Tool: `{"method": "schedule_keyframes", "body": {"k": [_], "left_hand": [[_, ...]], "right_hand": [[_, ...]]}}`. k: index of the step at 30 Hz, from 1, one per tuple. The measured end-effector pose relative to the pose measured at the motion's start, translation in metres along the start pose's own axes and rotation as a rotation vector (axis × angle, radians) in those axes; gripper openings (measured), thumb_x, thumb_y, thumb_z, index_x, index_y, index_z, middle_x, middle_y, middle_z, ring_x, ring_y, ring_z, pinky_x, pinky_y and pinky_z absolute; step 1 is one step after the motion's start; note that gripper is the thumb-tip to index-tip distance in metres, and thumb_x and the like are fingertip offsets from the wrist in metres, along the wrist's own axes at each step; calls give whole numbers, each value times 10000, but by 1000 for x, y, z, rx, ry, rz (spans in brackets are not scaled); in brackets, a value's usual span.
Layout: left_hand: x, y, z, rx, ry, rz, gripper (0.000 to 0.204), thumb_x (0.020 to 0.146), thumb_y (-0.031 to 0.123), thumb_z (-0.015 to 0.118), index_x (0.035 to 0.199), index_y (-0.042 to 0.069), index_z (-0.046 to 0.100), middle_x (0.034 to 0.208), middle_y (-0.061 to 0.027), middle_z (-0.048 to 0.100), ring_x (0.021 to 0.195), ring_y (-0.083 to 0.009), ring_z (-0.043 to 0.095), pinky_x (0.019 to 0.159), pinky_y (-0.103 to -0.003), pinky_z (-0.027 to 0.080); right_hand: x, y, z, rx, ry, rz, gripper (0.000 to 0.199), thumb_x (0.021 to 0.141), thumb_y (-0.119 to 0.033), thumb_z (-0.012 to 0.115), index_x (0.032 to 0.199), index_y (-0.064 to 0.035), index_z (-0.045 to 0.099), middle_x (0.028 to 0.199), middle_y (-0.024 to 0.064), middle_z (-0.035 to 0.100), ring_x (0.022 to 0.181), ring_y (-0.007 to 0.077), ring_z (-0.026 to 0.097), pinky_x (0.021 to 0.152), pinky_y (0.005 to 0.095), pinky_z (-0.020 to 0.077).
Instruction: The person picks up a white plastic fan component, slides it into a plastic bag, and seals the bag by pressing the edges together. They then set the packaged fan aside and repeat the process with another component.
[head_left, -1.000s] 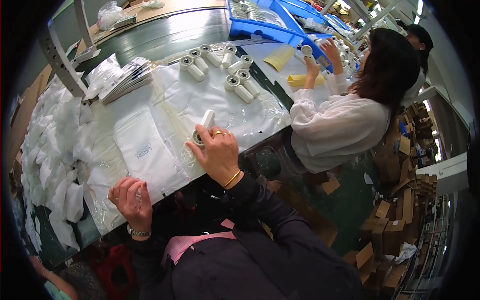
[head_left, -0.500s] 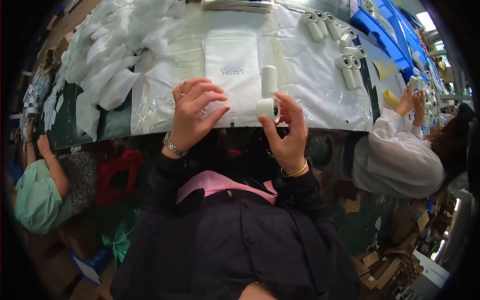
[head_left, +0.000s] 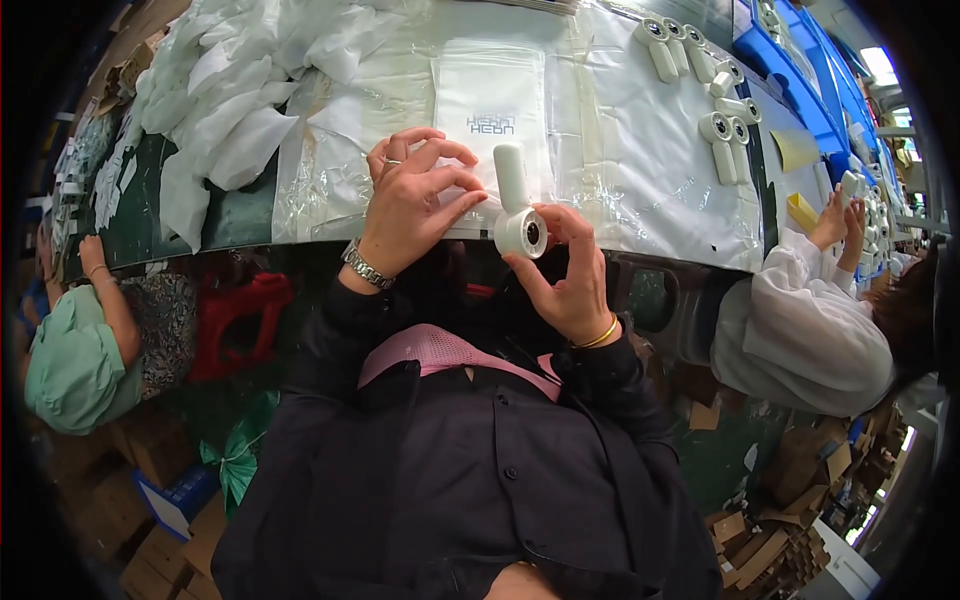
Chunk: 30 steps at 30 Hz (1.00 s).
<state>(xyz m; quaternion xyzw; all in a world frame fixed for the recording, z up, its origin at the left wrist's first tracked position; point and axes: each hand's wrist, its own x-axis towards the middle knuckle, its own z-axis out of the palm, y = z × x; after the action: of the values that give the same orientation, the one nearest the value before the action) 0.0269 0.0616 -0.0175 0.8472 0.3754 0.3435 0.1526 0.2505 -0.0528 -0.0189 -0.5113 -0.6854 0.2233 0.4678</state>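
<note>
My right hand [head_left: 570,268] grips a white handheld fan [head_left: 520,234] by its round head, thumb below and fingers at its right side. The fan's handle points away from me over a stack of frosted white plastic bags [head_left: 490,85] with blue-grey print. At the near left part of that stack, my left hand [head_left: 415,195] has its thumb and forefinger pinched together on the top bag; the film between the fingertips shows only faintly. The other left fingers are curled above it.
Several more white fans [head_left: 722,150] lie at the right of the table, near blue bins [head_left: 790,75]. White pouches [head_left: 225,95] are heaped at the left. A co-worker in a white top [head_left: 800,330] sits at the right, another in green [head_left: 85,345] at the left.
The fan has turned in my right hand and moved slightly left, its handle now leaning over the bags. My left finger and thumb, apart before, have come together at the bag.
</note>
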Motion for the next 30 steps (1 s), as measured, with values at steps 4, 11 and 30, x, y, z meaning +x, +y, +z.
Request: {"method": "schedule_keyframes", "body": {"k": [4,11,30], "left_hand": [[0,-2,4,-13,31,-52,122,902,290,859,925,174,828,1174,73,762,1329,-250,559,1160,-454,284],[2,-1,6,-89,115,-93,101,926,242,847,945,144,830,1072,52,785,1246,-246,612,1119,-423,321],[0,1,3,-155,222,77,103,897,197,871,975,142,833,1023,27,759,1130,-232,637,993,-366,397]], "right_hand": [[-4,7,-8,28,-91,-62,662,839,-40,905,1376,-4,520,1230,184,720,1076,255,746,918,368,587],[0,14,-13,73,-125,-177,695,811,-55,912,1372,-2,506,1181,179,729,1031,268,750,920,378,595],[31,-9,9,-288,11,-104,522,789,-159,983,1229,-84,711,1189,74,791,762,158,770,728,330,579]]}}
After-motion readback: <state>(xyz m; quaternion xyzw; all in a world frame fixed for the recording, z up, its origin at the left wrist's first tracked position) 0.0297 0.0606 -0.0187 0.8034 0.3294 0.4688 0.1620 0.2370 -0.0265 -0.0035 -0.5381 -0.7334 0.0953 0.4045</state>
